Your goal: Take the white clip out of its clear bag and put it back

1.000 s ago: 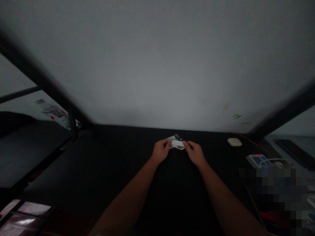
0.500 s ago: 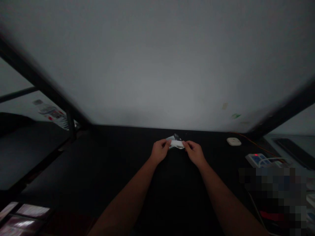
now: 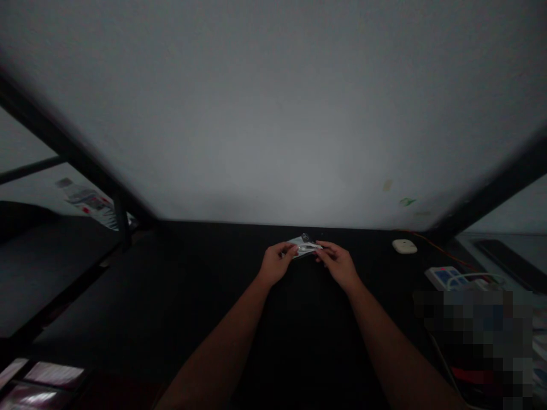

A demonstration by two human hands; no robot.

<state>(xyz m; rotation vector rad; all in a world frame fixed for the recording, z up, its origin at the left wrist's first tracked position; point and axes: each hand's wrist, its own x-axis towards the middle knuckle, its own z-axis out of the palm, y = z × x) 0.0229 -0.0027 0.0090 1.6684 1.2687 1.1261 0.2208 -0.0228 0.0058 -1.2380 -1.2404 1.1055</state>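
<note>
Here's the small white packet (image 3: 302, 249), glinting between two hands over the far part of the black tabletop (image 3: 205, 285)! The left hand (image 3: 276, 263) is pinching its left end, thumb pressing against fingers; the right hand (image 3: 337, 263) is nipping the right edge between fingertips. Off right, a white case (image 3: 404, 246) is lying near a red-lit power strip (image 3: 447, 278).

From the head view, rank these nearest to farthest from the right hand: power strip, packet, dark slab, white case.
Nearest to the right hand first:
1. Packet: touching it, on its left.
2. White case: to its right.
3. Power strip: farther right, lower in the view.
4. Dark slab: near the view's right edge.
</note>
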